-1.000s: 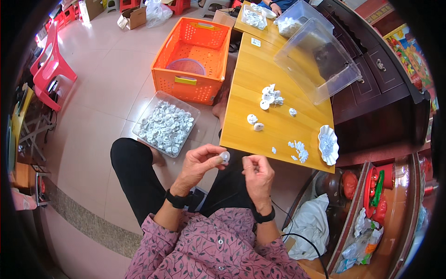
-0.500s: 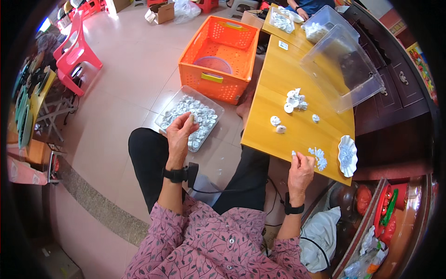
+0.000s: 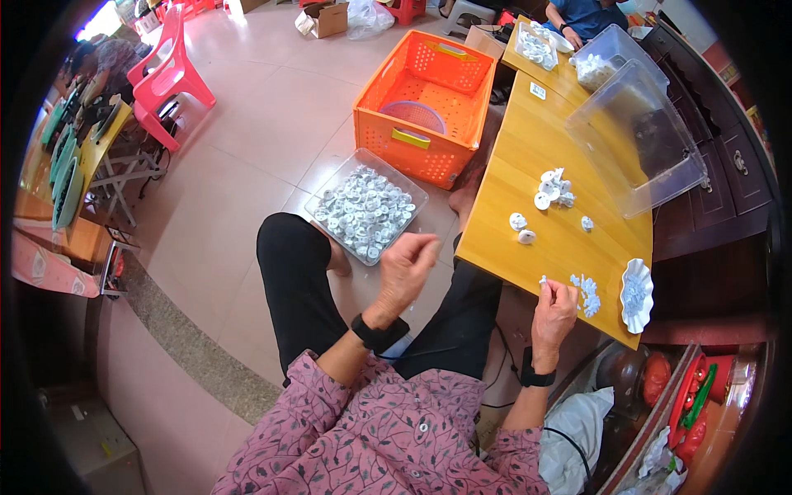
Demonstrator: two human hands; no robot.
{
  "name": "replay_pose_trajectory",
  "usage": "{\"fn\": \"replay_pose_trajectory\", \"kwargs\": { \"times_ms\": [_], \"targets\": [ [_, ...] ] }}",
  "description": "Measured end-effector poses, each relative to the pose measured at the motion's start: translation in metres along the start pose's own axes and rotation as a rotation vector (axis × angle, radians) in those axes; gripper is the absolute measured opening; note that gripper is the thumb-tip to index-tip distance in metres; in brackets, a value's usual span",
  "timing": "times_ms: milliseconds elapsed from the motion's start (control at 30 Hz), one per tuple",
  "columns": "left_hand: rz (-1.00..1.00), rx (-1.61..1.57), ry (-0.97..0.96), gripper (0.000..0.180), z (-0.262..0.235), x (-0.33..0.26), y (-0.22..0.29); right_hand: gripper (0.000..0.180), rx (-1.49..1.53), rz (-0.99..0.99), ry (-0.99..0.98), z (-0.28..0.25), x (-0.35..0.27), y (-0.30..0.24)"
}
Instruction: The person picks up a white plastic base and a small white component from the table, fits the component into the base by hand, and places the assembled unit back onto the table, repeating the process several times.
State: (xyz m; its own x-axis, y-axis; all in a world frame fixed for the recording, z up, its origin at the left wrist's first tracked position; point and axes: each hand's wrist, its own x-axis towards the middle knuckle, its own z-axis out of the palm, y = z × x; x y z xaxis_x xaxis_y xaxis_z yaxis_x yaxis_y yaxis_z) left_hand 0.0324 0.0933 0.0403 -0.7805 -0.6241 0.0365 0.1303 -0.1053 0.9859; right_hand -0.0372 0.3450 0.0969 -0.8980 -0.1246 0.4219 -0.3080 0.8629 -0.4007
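Over the table's near edge, my right hand (image 3: 554,315) pinches a small white plastic piece (image 3: 543,280) between thumb and fingertips. Close beside it lies a loose pile of small pale-blue pieces (image 3: 588,294). My left hand (image 3: 406,272) is above my lap, fingers curled together; whatever they may hold is hidden. Just beyond it, on the floor, a clear plastic tub (image 3: 419,188) is full of round white plastic parts (image 3: 363,206). Two white round parts (image 3: 525,237) sit on the table, with a cluster of similar parts (image 3: 554,190) behind them and a single one (image 3: 586,223) to the right.
The yellow table (image 3: 511,157) carries a scalloped white dish (image 3: 636,297) of small pieces, and clear tubs (image 3: 643,148) farther back. An orange crate (image 3: 412,153) stands on the floor left of it. A co-worker's hand (image 3: 571,36) is at the far end. A pink chair (image 3: 169,82) stands left.
My left hand has moved from over the tub toward my lap and the table; the white part seen at its fingertips no longer shows. My right hand stays pinched near the table edge.
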Motion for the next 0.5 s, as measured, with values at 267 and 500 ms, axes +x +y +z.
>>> {"fn": "replay_pose_trajectory", "kwargs": {
  "times_ms": [267, 500],
  "targets": [
    [0.324, 0.176, -0.254, 0.010, 0.029, -0.031, 0.038, 0.009, -0.076, -0.072, 0.060, 0.016, 0.003, 0.008],
    [0.245, 0.175, -0.345, 0.010, 0.033, -0.027, 0.033, 0.009, 0.391, 0.216, -0.017, 0.007, 0.007, 0.011]
  ]
}}
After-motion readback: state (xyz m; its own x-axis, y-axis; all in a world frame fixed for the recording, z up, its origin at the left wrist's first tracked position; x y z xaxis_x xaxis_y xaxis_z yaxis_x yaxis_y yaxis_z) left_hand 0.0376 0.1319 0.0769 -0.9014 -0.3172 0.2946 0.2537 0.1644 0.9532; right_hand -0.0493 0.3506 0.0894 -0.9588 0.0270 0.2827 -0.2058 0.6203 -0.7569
